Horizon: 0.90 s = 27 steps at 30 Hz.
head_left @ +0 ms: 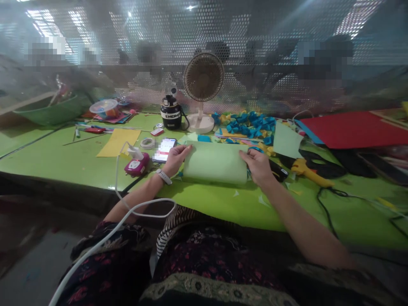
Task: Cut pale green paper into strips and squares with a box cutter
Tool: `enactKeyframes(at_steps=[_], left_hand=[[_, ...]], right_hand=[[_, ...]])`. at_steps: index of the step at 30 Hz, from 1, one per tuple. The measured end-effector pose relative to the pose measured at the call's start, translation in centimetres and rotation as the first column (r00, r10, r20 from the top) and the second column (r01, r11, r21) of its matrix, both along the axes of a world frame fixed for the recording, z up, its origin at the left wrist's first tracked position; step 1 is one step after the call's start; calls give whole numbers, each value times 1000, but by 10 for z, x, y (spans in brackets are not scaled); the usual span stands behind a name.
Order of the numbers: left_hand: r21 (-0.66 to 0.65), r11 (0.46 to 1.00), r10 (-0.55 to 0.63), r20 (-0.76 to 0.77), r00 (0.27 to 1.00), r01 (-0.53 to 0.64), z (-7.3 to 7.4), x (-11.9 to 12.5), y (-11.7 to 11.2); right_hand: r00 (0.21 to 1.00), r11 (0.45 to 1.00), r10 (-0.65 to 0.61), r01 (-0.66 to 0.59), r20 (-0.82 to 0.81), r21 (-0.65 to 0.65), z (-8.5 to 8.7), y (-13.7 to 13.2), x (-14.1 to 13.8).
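A light green sheet of paper [215, 163] is bent over in a curve, its lower edge rounded toward me. My left hand [176, 159] pinches its upper left corner between thumb and fingers. At the upper right corner, my right hand [257, 163] grips the same sheet. Just left of my left hand lies a phone [164, 151] with a lit screen. Beside my right hand are a dark tool-like object [279, 171], partly hidden, and a yellow glue gun [307, 172].
A small fan [204, 78] and a black bottle [171, 114] stand at the back. Blue and yellow paper pieces [247, 125] are heaped right of the fan. A white cable runs from a purple power socket [137, 165] across my left arm. Red sheets [347, 127] lie far right.
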<state>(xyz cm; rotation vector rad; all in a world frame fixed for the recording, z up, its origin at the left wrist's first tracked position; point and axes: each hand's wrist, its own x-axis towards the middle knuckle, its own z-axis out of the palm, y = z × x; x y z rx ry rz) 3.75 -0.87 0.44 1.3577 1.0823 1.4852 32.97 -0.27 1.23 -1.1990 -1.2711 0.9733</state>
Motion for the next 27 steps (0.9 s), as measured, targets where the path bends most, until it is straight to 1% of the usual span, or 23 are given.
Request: enactKeyframes(at_steps=[2, 4, 7, 9, 11, 14, 16, 17, 19, 23, 27], left_hand=[[-44, 999, -12, -32, 999, 10, -2, -3, 2], [-129, 991, -42, -87, 995, 30, -5, -7, 5], [-292, 954, -124, -191, 974, 64, -8, -16, 9], [-341, 937, -177, -288, 941, 72, -9, -19, 11], [-309, 950, -176, -439, 881, 36, -9, -20, 13], [-168, 986, -115, -675, 729, 0, -8, -18, 14], [-91, 996, -69, -763, 642, -1, -6, -18, 13], [-68, 998, -49, -789, 613, -8, -5, -18, 12], [-54, 998, -26, -819, 573, -32, -2, -19, 10], [-84, 994, -38, -858, 513, -67, 4, -21, 6], [-82, 989, -19, -893, 450, -120, 5, -21, 5]], right_hand=[[994, 998, 35, -30, 101, -53, 1, 0, 3], [974, 991, 92, -71, 207, -110, 1, 2, 8], [917, 978, 185, -135, 354, -161, 0, 5, 15], [867, 972, 223, -162, 445, -171, -2, 7, 18], [816, 976, 215, -156, 536, -153, -4, 7, 19], [712, 987, 159, -117, 684, -107, -5, 7, 16], [625, 991, 135, -95, 769, -97, -4, 7, 13], [587, 991, 132, -90, 799, -97, -4, 7, 11], [537, 992, 126, -82, 834, -97, -3, 6, 7], [485, 992, 127, -62, 865, -110, -3, 1, -1], [447, 992, 120, -26, 886, -122, -3, -3, -5]])
